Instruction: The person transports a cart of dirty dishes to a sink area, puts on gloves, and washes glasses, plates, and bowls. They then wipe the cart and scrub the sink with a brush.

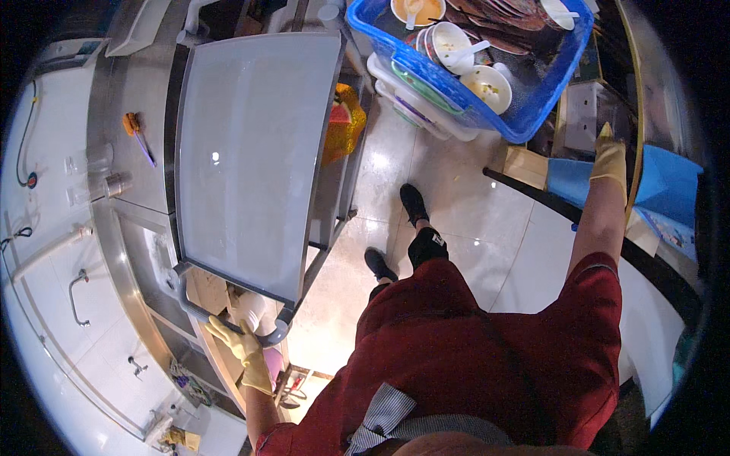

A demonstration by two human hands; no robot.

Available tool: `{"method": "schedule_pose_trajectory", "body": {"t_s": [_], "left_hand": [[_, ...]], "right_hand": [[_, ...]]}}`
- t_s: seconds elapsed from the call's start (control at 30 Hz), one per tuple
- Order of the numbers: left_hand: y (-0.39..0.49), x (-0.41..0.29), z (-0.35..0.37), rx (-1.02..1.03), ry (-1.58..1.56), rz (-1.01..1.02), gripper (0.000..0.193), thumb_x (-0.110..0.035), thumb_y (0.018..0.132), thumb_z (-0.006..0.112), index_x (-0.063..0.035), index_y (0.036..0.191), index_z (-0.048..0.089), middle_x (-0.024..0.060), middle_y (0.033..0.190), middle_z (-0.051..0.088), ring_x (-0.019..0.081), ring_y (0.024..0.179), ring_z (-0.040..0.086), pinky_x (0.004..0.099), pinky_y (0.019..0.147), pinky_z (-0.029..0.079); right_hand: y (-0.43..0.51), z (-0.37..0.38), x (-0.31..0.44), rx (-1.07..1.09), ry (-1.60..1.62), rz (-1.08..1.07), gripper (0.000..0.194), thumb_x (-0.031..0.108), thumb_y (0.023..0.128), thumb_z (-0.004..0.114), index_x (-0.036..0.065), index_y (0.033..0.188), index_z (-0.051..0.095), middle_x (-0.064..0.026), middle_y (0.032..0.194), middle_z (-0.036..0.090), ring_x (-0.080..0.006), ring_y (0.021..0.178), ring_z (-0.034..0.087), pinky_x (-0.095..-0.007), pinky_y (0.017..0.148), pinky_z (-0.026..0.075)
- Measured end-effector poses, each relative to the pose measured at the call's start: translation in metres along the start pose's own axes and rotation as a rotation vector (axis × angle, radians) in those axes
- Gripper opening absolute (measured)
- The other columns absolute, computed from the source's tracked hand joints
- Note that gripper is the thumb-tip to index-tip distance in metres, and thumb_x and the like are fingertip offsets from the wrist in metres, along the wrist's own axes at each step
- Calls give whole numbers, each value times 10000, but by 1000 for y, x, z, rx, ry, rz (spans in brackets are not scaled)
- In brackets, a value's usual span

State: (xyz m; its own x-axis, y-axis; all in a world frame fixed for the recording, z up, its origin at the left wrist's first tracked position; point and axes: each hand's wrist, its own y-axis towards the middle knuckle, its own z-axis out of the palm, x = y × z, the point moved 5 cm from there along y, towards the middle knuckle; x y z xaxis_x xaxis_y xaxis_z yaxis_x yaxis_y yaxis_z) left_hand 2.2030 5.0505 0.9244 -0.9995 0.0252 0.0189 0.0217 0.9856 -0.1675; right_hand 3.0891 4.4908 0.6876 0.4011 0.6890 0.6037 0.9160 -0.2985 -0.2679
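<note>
My left hand (242, 350), in a pale yellow rubber glove, is at the bent grey handle (202, 313) of a service cart; its fingers are spread, and whether they grip is unclear. The cart's grey top tray (251, 165) holds nothing visible. On the right my right hand (610, 151), gloved alike, reaches along a shelf beside a white box (582, 117); its fingertips are dark and hard to make out. Ahead stands a blue plastic tub (527, 128) with used white bowls (487, 88), spoons and stacked brownish plates (502, 17).
Left of the cart runs a steel counter (137, 182) with a sink (154, 251), an orange-headed brush (134, 128) and a metal cup (117, 184). Stacked plastic lids (422, 108) sit below the tub. A yellow bag (348, 125) lies on the cart's lower shelf. Tiled floor (456, 194) surrounds my feet.
</note>
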Motion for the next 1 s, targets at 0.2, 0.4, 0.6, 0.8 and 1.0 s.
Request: {"method": "schedule_pose_trajectory", "body": {"t_s": [0.2,0.4,0.6,0.8,1.0], "left_hand": [[-22,-7,-9,20,-65,-16,832,-12,962,619,-128,1673,202,234,1743,40,413,1593,176,486,1279,253],[-42,4,2,-29,-205,-41,880,75,909,625,-122,1665,219,243,1740,43,404,1605,131,454,1285,241],[-71,-25,11,-44,-167,57,892,96,865,662,-59,1639,247,279,1725,73,449,1570,234,427,1248,322],[-92,-59,11,-48,-202,77,817,59,877,673,-35,1606,317,305,1713,95,459,1579,199,423,1259,289],[-94,-77,21,-49,-246,29,709,11,920,645,-17,1572,369,308,1708,113,466,1583,166,432,1270,269]], "right_hand": [[-92,-21,3,-400,-170,-319,191,258,992,613,98,963,712,-44,827,684,-213,672,621,-372,592,470],[-272,171,-53,623,500,-143,96,192,977,652,106,937,671,-22,792,626,-174,602,542,-336,540,422],[-350,419,-59,1266,352,345,189,206,967,719,89,1024,582,-75,859,580,-181,579,477,-356,508,414],[-335,517,2,1039,435,490,249,177,944,732,79,1129,597,-90,939,611,-213,721,536,-371,620,463],[-308,447,-20,947,455,431,349,149,922,745,69,1234,611,-105,1019,642,-244,863,595,-386,731,512]]}}
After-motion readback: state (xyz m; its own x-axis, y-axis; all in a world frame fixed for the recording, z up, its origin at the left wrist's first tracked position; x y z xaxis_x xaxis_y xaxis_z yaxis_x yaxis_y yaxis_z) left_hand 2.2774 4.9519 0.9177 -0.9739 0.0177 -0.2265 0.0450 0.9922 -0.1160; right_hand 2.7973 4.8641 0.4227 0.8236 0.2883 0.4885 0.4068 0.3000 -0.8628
